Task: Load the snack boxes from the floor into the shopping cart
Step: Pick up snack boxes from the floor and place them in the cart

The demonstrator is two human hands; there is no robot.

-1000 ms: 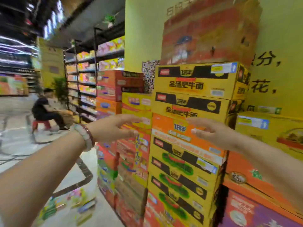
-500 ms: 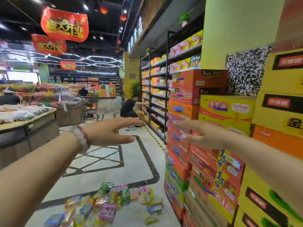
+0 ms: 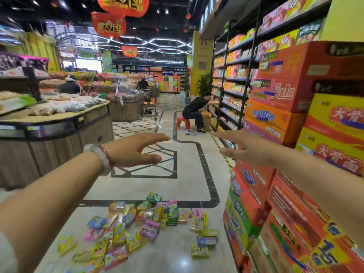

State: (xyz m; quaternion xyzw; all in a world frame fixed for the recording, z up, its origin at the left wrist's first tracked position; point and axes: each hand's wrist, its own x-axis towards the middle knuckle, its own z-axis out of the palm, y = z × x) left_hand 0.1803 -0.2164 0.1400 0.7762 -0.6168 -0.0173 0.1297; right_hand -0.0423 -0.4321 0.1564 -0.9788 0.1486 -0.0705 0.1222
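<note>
On the floor below you: snack boxes (image 3: 145, 223), scattered, assorted colours. Your left hand (image 3: 136, 149) and right hand (image 3: 246, 147): outstretched, fingers straight, holding nothing.

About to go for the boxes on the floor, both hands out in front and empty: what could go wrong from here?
1. The snack boxes lie scattered loosely over the glossy floor; stepping in could crush some or cause a slip.
2. The stacked cartons stand close by the right hand; an elbow may bump them while bending.
3. No shopping cart shows nearby, only one far up the aisle, so the left hand may have nowhere close to unload.
</note>
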